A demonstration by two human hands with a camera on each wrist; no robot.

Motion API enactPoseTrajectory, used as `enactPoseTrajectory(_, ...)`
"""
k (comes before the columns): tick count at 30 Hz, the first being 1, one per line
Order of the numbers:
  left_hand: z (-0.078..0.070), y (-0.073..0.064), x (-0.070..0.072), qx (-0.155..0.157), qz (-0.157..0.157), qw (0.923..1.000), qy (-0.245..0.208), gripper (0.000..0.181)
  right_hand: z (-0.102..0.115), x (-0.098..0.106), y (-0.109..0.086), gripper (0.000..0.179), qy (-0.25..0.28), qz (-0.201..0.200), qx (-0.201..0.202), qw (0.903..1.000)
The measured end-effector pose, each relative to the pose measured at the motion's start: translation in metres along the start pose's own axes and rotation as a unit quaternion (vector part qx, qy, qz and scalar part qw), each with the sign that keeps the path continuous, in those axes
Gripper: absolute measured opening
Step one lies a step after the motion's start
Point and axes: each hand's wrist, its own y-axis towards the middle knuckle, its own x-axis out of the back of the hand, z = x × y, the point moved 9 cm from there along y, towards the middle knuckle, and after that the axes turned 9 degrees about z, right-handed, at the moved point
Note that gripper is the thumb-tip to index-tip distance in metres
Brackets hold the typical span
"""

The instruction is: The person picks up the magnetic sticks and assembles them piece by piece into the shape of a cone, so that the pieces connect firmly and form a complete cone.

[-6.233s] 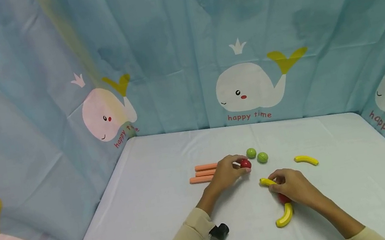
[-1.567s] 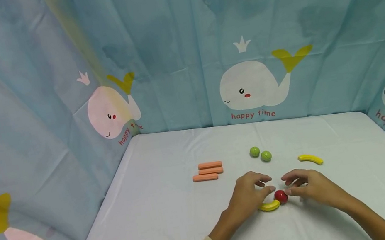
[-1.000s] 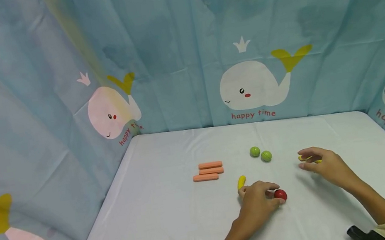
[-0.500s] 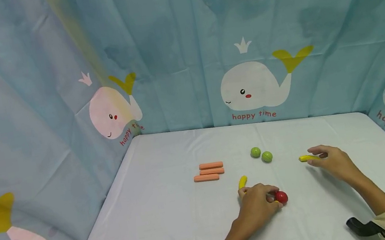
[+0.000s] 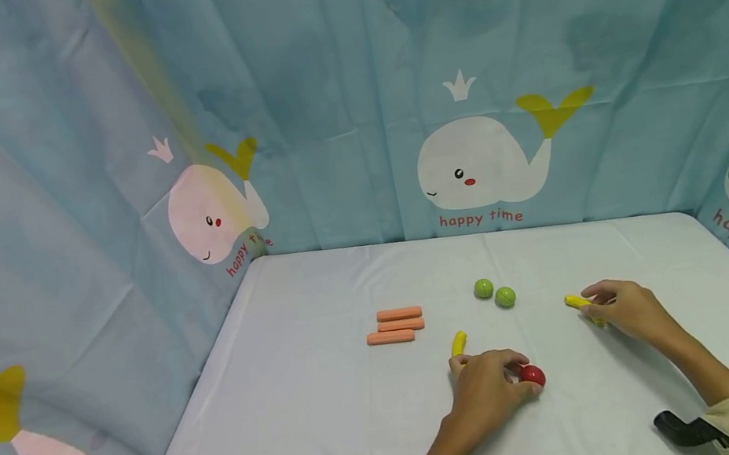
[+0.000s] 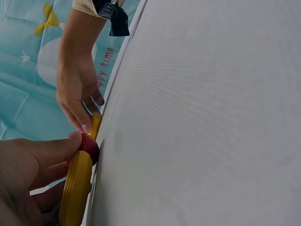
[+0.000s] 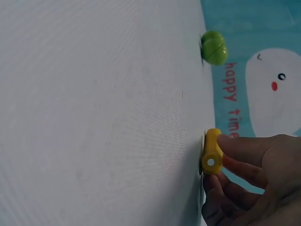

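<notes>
In the head view my left hand [image 5: 487,391] has its thumb and index finger on either side of a glossy red ball [image 5: 533,375]. One small yellow toy banana [image 5: 458,343] pokes out beyond its other fingers. Close up in the left wrist view, a toy banana [image 6: 76,188] lies just in front of the red ball [image 6: 89,148], whose surface the thumb touches. Over to the right, my right hand [image 5: 631,308] pinches another toy banana [image 5: 577,301] at the tabletop. The right wrist view shows the thumb against this banana [image 7: 212,151] and fingers curled below.
Two green ridged balls [image 5: 505,297] sit between the hands, farther back. Three orange sausage-like sticks [image 5: 400,325] lie side by side at the left. A blue curtain with whale prints [image 5: 483,161] stands behind the white table [image 5: 320,401].
My right hand has moved from beside the red ball to the right-hand banana, which has turned slightly. My left hand has shifted onto the red ball, with a banana now showing beyond its fingers.
</notes>
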Motion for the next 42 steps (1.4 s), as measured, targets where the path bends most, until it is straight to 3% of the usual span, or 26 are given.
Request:
enactPoseTrajectory(5, 0.001, 0.0, 0.001, -0.001, -0.003, 1.0, 0.009, 0.032, 0.0, -0.004, 0.0, 0.038, 0.003, 0.011, -0.012, 0.9999)
enactPoseTrajectory(16, 0.008, -0.001, 0.006, -0.016, -0.023, 0.9959, -0.087, 0.032, 0.006, -0.01, -0.007, 0.04, 0.014, 0.024, -0.042, 0.9987)
enactPoseTrajectory(28, 0.009, 0.0, 0.008, -0.007, -0.021, 0.9968, -0.076, 0.032, 0.023, -0.024, -0.018, 0.044, 0.055, 0.037, -0.037, 0.9971)
enactPoseTrajectory(35, 0.008, -0.001, 0.009, -0.008, -0.024, 0.9967, -0.078, 0.032, 0.032, -0.041, -0.023, 0.047, 0.113, 0.063, -0.045, 0.9906)
enactPoseTrajectory(42, 0.007, -0.001, 0.008, -0.013, -0.025, 0.997, -0.073, 0.03, 0.041, -0.051, -0.028, 0.053, 0.151, 0.07, -0.024, 0.9857)
